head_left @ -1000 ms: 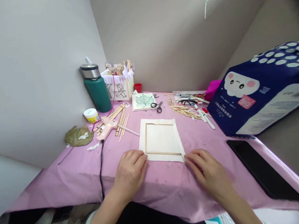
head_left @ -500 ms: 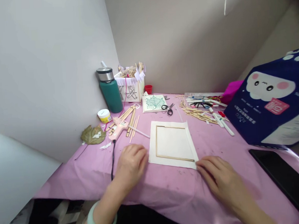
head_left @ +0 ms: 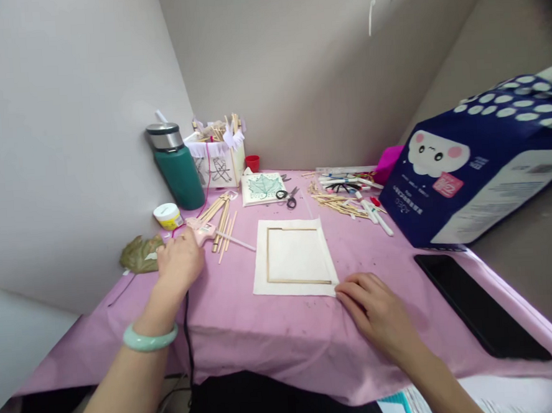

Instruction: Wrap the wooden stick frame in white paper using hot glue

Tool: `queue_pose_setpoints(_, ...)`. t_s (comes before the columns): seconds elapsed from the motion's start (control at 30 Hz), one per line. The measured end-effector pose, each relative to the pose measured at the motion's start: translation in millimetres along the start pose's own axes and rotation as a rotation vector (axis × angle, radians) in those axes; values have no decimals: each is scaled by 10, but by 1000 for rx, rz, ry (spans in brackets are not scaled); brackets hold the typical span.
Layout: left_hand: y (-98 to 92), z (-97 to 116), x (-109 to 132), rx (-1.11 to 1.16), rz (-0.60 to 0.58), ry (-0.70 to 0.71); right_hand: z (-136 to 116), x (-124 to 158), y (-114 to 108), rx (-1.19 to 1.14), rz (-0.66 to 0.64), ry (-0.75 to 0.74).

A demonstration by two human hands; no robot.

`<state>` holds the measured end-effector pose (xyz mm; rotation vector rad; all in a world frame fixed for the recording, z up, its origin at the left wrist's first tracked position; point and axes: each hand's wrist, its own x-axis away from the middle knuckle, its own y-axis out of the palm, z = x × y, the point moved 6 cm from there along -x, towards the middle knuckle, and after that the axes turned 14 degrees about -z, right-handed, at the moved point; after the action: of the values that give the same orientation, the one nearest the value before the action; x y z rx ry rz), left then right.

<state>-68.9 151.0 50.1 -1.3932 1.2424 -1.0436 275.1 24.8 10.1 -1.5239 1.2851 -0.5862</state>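
My left hand is closed around the handle of a pink hot glue gun, which lies on the table with a white glue stick in line with it. At the near right corner of a white square sheet, my right hand has thumb and fingers together on the edge. On that sheet, thin wooden sticks form three sides of a square; the right side has no stick. Beyond my left hand, several loose wooden sticks lie on the cloth.
A green bottle, a white-lidded jar and a dried leaf stand or lie at left. Scissors rest by a leaf picture at the back. Markers, a blue package and a black phone are at right.
My left hand has moved left and away from me, from beside the sheet onto the glue gun. My right hand stays at the sheet's corner. The whole view has shifted.
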Motion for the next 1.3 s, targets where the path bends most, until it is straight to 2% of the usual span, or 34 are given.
queue_pose_setpoints(0.13, -155, -61, 90, 86, 82, 75, -16, 22, -5, 4, 31, 7)
queue_pose_setpoints(0.2, -253, -158, 142, 214, 108, 52, -20, 27, 6, 23, 14, 5)
queue_pose_setpoints(0.3, -344, -293, 230, 547, 122, 12, -4, 25, -11, -6, 16, 39)
queue_pose_setpoints(0.37, -344, -289, 306, 894, 111, 72, -7, 15, -21, -27, 5, 52)
queue_pose_setpoints(0.43, -285, -167, 392, 1289, 16, 195, -25, 3, -18, -24, -21, 49)
queue_pose_setpoints(0.5, -196, 59, 502, 1584, -174, 308, -34, 4, -23, -35, -25, 48)
queue_pose_setpoints(0.53, -151, 188, 570, 1660, -278, 345, -25, 13, -34, -54, -9, 60)
queue_pose_setpoints(0.6, -76, 443, 717, 1680, -446, 391, 19, 41, -60, -116, 36, 109)
queue_pose_setpoints(0.7, 53, 789, 932, 1668, -665, 368, 116, 95, -91, -203, 99, 222)
queue_pose_setpoints(0.8, 152, 1140, 1135, 1639, -911, 439, 173, 120, -103, -245, 120, 291)
queue_pose_setpoints(0.87, 198, 1319, 1225, 1600, -1004, 492, 181, 119, -105, -258, 116, 302)
queue_pose_setpoints(1.07, 255, 1634, 1288, 1574, -1048, 543, 171, 106, -110, -235, 108, 300)
queue_pose_setpoints(1.3, 248, 1764, 1293, 1489, -1069, 523, 185, 116, -99, -256, 109, 306)
